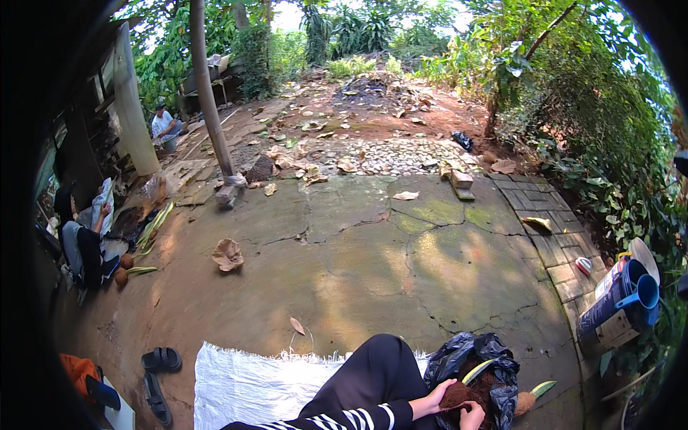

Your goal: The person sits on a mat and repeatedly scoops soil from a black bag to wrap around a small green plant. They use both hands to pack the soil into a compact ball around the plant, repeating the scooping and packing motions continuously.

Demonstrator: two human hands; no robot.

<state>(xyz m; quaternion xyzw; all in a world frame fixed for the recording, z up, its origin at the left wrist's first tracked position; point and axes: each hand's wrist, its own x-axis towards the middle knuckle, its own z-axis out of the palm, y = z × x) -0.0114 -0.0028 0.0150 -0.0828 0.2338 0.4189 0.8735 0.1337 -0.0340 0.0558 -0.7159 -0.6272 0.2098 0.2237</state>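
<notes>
At the lower right, my left hand (431, 399) holds a brown fibrous ball (454, 395), seemingly of coconut fibre, with a striped green and yellow leaf piece (477, 371) rising just behind it. The fingers of my right hand (472, 415) pinch at the ball's lower right side. Both hands are over the opening of a black plastic bag (505, 371) with loose brown fibre inside. Right of the bag, another fibre ball (524, 402) with a similar leaf piece (544, 388) lies on the concrete. My bent knee in dark trousers is left of the bag.
A white woven sheet (258, 381) lies under me. Black sandals (157, 400) are left of it. At right stands a dark bucket (613, 317) with a blue dipper (639, 293). A person (86, 247) sits at left near fibre balls (123, 269); another (164, 124) sits farther back.
</notes>
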